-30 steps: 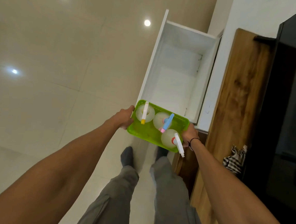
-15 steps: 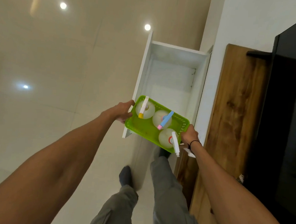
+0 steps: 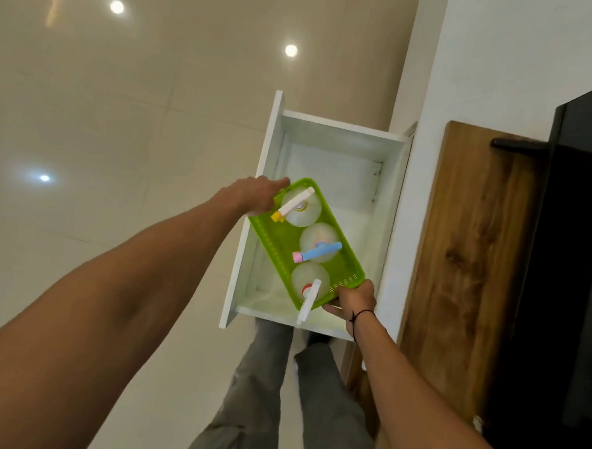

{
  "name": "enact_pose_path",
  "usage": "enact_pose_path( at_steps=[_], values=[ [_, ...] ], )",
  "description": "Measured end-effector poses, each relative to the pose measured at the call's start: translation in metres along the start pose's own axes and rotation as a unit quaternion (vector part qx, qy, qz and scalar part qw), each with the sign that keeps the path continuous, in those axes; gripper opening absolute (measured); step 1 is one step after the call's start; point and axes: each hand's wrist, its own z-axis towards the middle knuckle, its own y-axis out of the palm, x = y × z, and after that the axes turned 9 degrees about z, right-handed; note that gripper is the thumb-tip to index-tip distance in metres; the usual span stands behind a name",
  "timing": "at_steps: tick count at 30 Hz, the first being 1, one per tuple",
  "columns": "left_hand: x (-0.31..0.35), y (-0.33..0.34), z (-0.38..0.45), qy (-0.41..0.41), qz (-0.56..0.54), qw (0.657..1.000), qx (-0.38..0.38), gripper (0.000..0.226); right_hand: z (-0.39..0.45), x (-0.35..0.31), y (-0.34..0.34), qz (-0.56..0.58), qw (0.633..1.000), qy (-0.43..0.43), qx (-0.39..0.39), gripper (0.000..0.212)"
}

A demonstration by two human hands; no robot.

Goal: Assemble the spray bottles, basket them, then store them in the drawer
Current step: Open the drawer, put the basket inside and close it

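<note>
A green plastic basket (image 3: 279, 247) hangs over the open white drawer (image 3: 338, 178), turned lengthwise along it. Three clear spray bottles stand in the basket: one with a white and yellow head (image 3: 294, 203) at the far end, one with a blue and pink head (image 3: 317, 252) in the middle, one with a white and red head (image 3: 309, 295) at the near end. My left hand (image 3: 255, 196) grips the basket's far left rim. My right hand (image 3: 354, 299) grips its near right corner.
The drawer juts out of a white cabinet (image 3: 411, 230). To the right runs a wooden counter top (image 3: 464, 267) with a black panel (image 3: 573, 273) beyond it. Glossy beige floor tiles (image 3: 121, 129) lie to the left. My legs (image 3: 278, 395) stand before the drawer.
Both hands have carried the basket forward from in front of the drawer to above its inside, turning it lengthwise. The camera has stepped closer.
</note>
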Motion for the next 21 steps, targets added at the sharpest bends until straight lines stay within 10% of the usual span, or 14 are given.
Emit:
enact_pose_path(
  at_steps=[21],
  values=[
    [0.064,0.009,0.211,0.159,0.264,0.951,0.032,0.057,0.135,0.021,0.077,0.302,0.941,0.152,0.005,0.049]
  ],
)
